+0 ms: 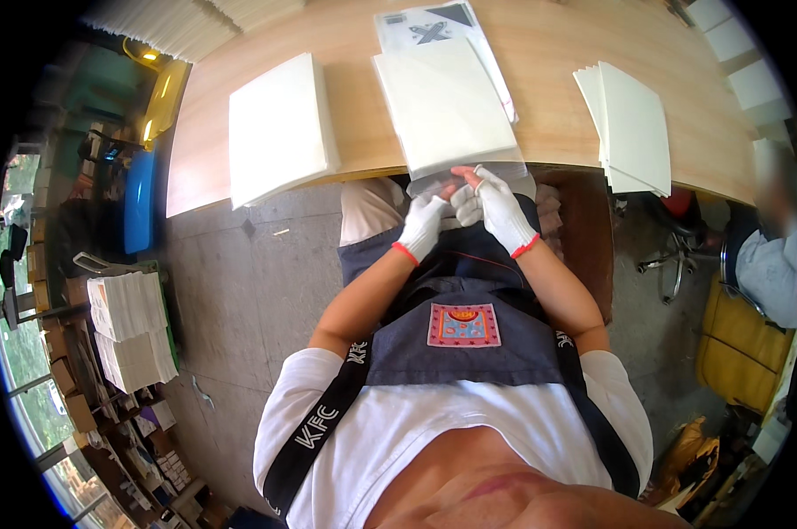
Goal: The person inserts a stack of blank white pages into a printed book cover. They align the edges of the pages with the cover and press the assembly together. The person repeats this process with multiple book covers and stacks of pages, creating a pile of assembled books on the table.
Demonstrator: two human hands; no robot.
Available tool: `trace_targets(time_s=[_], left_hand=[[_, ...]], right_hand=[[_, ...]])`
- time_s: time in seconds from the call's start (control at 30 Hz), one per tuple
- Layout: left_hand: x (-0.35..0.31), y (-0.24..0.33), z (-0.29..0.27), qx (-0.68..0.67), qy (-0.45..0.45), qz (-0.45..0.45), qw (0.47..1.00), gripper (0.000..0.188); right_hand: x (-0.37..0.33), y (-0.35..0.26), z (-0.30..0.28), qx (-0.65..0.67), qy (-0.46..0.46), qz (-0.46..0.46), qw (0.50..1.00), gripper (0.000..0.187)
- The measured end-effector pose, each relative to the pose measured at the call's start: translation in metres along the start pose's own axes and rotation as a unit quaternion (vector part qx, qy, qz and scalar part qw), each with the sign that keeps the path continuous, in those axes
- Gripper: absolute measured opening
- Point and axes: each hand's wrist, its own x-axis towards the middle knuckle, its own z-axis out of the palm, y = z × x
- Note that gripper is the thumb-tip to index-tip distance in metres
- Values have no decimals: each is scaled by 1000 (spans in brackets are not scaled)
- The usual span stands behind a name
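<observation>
Head view, 2 gloved hands, left [421,226] and right [502,212], pinching 1 clear bag [434,182], 3 white stacks on table [539,79]

Your wooden counter [345,26] carries two white sheet stacks [279,128], [632,128]. Paper piles [129,331] sit at your left; a yellow chair [738,339] stands right.

The one view came from a fisheye camera on the person's head, the left of a pair, and looked steeply down. It faced forward over the person's chest and apron [463,326] to the table [539,97] edge, close enough that the forearms filled the middle. Both hands, the left hand [422,227] and the right hand [497,208], sat near the centre. Straight edges bent toward the rim, where floor [239,291] and shelves [125,335] showed.
</observation>
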Motion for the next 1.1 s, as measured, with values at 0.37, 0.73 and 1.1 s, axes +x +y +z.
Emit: trace_targets(time_s=[0.37,0.73,1.1], left_hand=[[-13,50,-41,162,15,61,985,22],[-28,47,-53,230,58,84,968,22],[-11,89,-33,685,25,598,416,27]], right_hand=[[27,13,34,-701,-4,-324,635,16],[-47,35,-121,168,292,-238,911,13],[-74,-7,-127,-730,239,-142,624,22]])
